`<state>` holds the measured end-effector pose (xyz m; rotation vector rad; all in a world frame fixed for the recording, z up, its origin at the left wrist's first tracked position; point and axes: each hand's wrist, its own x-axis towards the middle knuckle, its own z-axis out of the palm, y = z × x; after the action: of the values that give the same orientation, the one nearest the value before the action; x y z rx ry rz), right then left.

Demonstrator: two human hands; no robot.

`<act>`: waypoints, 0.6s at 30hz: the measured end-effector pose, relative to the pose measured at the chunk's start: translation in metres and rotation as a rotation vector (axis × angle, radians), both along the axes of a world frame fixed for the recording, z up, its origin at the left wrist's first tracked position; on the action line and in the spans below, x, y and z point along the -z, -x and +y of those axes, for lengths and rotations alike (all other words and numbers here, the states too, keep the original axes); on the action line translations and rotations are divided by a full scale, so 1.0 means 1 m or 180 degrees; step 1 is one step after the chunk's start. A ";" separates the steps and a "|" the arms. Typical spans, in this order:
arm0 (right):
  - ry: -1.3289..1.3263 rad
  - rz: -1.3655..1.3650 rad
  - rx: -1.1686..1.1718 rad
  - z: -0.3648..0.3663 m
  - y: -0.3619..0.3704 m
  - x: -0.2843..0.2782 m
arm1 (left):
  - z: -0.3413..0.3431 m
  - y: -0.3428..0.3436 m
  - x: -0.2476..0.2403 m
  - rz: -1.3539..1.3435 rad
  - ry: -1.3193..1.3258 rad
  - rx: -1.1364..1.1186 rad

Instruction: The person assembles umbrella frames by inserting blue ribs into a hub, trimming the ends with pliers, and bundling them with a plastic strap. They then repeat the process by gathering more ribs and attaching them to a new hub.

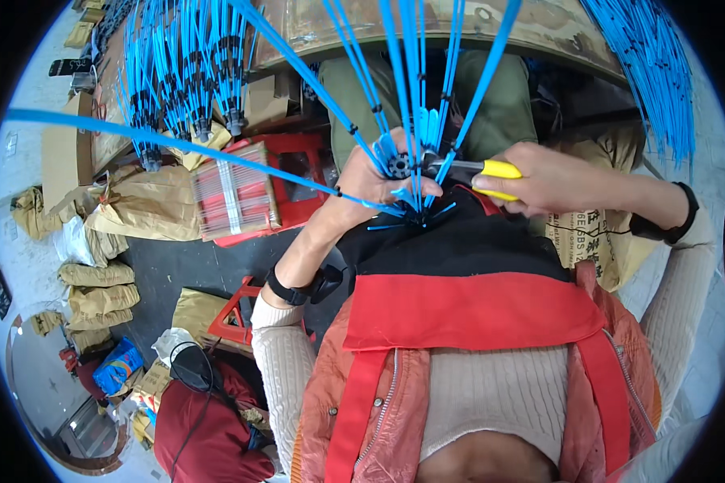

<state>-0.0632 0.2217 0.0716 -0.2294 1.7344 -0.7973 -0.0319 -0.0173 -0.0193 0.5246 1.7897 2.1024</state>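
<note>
My left hand (pixel 361 187) is closed around a round black hub (pixel 399 166) with holes in its face, held above my lap. Long blue rods (pixel 485 84) with small black joints fan out from this hub, some upward and one far to the left. Shorter blue ends stick out below it. In my right hand (pixel 536 179) is a pair of pliers (pixel 501 171) with yellow grips. Their metal jaws reach the right side of the hub; exactly what they grip is hidden among the rods.
A worktable (pixel 532 28) lies ahead, with bundles of blue rods (pixel 187 76) at its left and a thick bunch (pixel 648 72) at its right. To my left, a red stool (pixel 294 161) bears a pack of thin rods (pixel 232 193). Brown sacks (pixel 149 201) lie nearby.
</note>
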 end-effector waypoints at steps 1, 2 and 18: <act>-0.0173 0.0239 -0.0193 0.000 0.005 -0.011 | 0.002 -0.001 -0.002 0.0000 -0.0006 -0.0003; -0.0323 0.0502 -0.0411 -0.001 0.009 -0.017 | 0.002 -0.003 -0.005 -0.0210 0.0098 0.0003; 0.0878 0.0812 0.1767 0.028 0.062 0.033 | -0.194 0.038 -0.154 -0.0055 0.1228 -0.2093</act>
<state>-0.1250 0.2495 0.0390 -0.0286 1.9523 -1.4688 -0.0696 -0.2115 0.1348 -0.2196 2.5199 2.0076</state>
